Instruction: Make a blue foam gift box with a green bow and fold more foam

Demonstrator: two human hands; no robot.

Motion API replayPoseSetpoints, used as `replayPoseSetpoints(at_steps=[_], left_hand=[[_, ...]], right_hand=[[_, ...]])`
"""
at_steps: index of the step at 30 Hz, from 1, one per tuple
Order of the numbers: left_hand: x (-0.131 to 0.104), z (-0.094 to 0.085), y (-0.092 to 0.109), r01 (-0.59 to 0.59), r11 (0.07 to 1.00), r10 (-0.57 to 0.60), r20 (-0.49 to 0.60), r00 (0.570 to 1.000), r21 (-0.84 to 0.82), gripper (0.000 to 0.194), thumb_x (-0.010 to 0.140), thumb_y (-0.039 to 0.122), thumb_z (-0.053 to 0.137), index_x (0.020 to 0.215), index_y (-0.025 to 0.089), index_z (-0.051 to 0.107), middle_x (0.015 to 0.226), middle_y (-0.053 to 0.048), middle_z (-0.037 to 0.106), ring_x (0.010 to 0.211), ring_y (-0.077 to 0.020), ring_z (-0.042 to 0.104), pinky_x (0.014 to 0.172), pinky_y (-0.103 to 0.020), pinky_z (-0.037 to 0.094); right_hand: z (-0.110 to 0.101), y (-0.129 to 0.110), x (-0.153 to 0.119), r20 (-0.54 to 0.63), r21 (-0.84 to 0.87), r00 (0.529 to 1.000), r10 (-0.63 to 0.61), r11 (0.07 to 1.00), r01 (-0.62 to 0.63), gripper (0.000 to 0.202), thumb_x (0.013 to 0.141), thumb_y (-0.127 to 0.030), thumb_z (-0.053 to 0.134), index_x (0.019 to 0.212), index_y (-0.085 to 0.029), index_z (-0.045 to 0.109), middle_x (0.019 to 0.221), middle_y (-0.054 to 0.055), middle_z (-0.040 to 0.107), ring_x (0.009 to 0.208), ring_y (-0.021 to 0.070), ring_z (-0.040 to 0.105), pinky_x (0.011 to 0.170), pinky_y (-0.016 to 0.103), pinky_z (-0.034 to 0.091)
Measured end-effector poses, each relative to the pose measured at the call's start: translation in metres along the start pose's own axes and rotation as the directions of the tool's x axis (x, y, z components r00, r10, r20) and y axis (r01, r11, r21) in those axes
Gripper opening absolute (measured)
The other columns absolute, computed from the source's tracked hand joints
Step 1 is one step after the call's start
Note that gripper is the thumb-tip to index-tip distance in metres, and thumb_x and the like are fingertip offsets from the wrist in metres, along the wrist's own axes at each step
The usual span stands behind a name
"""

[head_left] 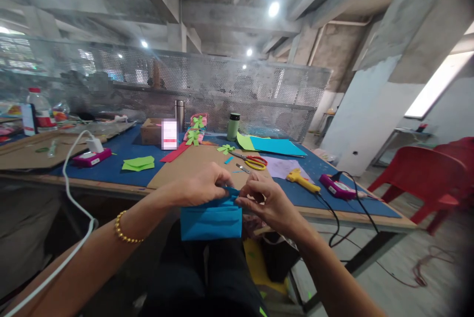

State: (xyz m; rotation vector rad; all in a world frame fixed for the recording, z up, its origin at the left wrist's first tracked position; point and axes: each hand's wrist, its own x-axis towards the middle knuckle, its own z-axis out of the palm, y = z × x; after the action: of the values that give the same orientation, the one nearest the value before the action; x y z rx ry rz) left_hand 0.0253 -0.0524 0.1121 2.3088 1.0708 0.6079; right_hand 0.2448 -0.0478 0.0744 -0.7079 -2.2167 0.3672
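Observation:
Between my two hands is a blue sheet of paper [211, 225] with several folds across it, held above my lap at the table's front edge. My left hand [205, 183] grips its upper edge, fingers closed on the paper. At the upper right corner, my right hand [264, 198] pinches the same paper between thumb and fingers. Just beyond my hands, scissors with red and yellow handles [255, 161] lie on brown cardboard [174, 175]. A small blue paper strip [228, 160] is beside them.
A yellow glue gun [301, 180] and a purple power box [336, 187] with cables lie to the right. Green paper [138, 163] and another purple box [92, 157] are on the left. Blue sheets [276, 146] and a green bottle [233, 127] stand farther back. A red chair [425, 174] is at right.

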Motion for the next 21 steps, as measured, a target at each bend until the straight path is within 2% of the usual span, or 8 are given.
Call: replayPoseSetpoints(at_steps=[3,5,12,21], left_hand=[[-0.0008,0.0007,-0.0005,-0.001,1.000,0.000,-0.047,0.999,-0.004,0.024,0.073,0.015,0.060,0.093,0.014,0.072,0.072,0.001,0.062,0.066,-0.0118,0.052,0.061,-0.023,0.036],[-0.0013,0.0006,-0.0003,-0.001,1.000,0.002,-0.047,0.999,0.009,0.021,0.072,0.014,0.060,0.091,0.014,0.071,0.071,0.002,0.061,0.066,-0.0117,0.052,0.061,-0.023,0.036],[-0.0004,0.0020,0.0011,-0.012,1.000,0.012,-0.043,0.999,0.006,0.015,0.071,0.010,0.060,0.083,0.014,0.069,0.070,0.002,0.060,0.066,-0.0114,0.051,0.062,-0.023,0.036],[-0.0002,0.0032,0.0024,-0.023,1.000,0.023,-0.017,1.000,0.002,0.017,0.072,0.009,0.060,0.084,0.014,0.071,0.071,0.001,0.063,0.068,-0.0120,0.054,0.062,-0.023,0.037]], right_hand=[[-0.0001,0.0004,-0.0008,-0.013,-0.030,1.000,0.012,0.999,-0.013,0.022,0.085,-0.024,0.074,0.068,-0.018,0.061,0.071,-0.002,0.048,0.066,0.0114,0.042,0.060,0.025,0.033],[-0.0006,0.0006,-0.0009,-0.007,-0.043,1.000,0.025,0.999,-0.025,0.021,0.085,-0.022,0.074,0.068,-0.018,0.061,0.070,-0.003,0.049,0.065,0.0112,0.042,0.059,0.025,0.033],[-0.0002,0.0020,-0.0004,0.001,-0.054,1.000,0.031,0.998,-0.031,0.023,0.085,-0.025,0.073,0.067,-0.018,0.061,0.069,-0.002,0.050,0.065,0.0116,0.043,0.059,0.026,0.032],[-0.0005,0.0006,0.0000,0.020,-0.068,0.999,0.045,0.997,-0.043,0.027,0.085,-0.027,0.072,0.064,-0.017,0.058,0.069,-0.002,0.050,0.065,0.0115,0.045,0.060,0.026,0.032]])
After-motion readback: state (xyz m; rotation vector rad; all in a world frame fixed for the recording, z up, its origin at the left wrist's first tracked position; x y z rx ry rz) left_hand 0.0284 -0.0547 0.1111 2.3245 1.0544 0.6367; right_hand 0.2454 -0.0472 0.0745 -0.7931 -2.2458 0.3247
